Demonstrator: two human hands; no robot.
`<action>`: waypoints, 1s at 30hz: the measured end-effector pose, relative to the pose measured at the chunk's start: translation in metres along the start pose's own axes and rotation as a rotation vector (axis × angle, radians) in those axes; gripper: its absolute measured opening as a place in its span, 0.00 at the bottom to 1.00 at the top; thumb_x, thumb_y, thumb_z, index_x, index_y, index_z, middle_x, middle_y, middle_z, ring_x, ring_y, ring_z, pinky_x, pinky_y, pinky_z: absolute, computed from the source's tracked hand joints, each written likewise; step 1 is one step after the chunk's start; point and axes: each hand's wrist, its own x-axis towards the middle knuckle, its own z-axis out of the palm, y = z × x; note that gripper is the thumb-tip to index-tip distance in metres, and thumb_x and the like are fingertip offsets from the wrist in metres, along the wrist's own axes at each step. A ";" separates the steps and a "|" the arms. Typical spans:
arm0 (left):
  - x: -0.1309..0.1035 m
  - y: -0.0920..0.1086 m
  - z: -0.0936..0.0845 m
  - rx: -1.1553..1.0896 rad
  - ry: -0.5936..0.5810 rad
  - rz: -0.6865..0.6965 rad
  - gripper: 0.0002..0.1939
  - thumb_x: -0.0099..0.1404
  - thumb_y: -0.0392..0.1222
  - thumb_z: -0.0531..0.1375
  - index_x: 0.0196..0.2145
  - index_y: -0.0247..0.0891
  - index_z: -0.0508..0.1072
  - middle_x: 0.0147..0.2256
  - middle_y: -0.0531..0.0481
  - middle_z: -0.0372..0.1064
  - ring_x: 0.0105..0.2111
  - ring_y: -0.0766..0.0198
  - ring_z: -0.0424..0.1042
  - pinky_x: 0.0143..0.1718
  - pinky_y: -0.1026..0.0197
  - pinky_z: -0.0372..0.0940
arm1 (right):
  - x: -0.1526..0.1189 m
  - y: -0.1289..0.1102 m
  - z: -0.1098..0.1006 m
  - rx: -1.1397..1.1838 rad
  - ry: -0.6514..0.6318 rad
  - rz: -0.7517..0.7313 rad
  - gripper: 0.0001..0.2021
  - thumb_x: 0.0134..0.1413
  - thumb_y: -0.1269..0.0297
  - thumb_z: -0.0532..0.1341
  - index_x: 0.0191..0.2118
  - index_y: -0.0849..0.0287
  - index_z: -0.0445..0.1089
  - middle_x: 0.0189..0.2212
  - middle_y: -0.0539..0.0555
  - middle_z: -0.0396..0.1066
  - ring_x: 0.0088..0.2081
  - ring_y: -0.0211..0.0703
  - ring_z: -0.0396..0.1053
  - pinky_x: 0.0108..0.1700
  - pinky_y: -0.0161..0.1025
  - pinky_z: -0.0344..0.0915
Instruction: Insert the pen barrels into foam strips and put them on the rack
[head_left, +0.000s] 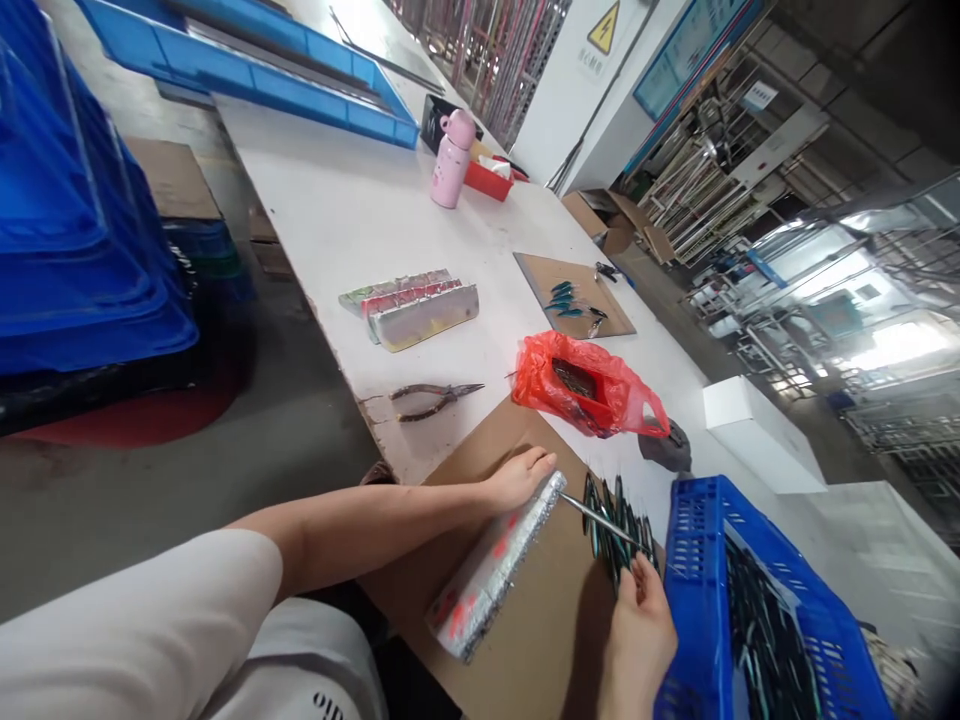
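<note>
My left hand grips the far end of a long block covered in silvery foil with red patches, its fingers closed over the edge. The block stands tilted on a brown cardboard sheet. In the fingers of my right hand is a slim shiny metal rod, pinched near its right end. The rod's other end meets or lies close to the foil block's far corner; contact is hard to tell. Several slender dark green pieces with thin wire ends lie beside and behind the rod.
Pliers, worn foil-edged blocks and a red plastic bag lie ahead. A board with small blue-green pieces and a pink bottle are farther off. A blue crate stands right; blue bins stack left.
</note>
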 end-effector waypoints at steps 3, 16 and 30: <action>0.000 0.001 0.000 -0.039 0.017 -0.003 0.23 0.65 0.58 0.39 0.30 0.38 0.60 0.27 0.54 0.58 0.28 0.67 0.58 0.31 0.65 0.57 | 0.025 0.014 -0.024 -0.164 0.042 0.024 0.12 0.24 0.70 0.64 0.25 0.55 0.72 0.18 0.44 0.63 0.18 0.36 0.58 0.25 0.38 0.63; 0.000 -0.005 0.002 -0.011 0.030 -0.003 0.23 0.64 0.57 0.40 0.37 0.37 0.63 0.32 0.51 0.63 0.32 0.65 0.63 0.34 0.64 0.60 | -0.014 0.014 -0.016 0.172 0.068 0.116 0.11 0.34 0.51 0.59 0.26 0.48 0.68 0.24 0.46 0.70 0.26 0.43 0.70 0.27 0.44 0.70; 0.000 -0.001 0.006 0.057 0.014 -0.031 0.20 0.65 0.53 0.42 0.39 0.37 0.65 0.34 0.49 0.66 0.32 0.65 0.65 0.34 0.64 0.60 | -0.076 -0.047 0.085 1.001 -0.125 0.597 0.06 0.48 0.61 0.59 0.34 0.54 0.69 0.32 0.44 0.74 0.39 0.31 0.69 0.44 0.30 0.65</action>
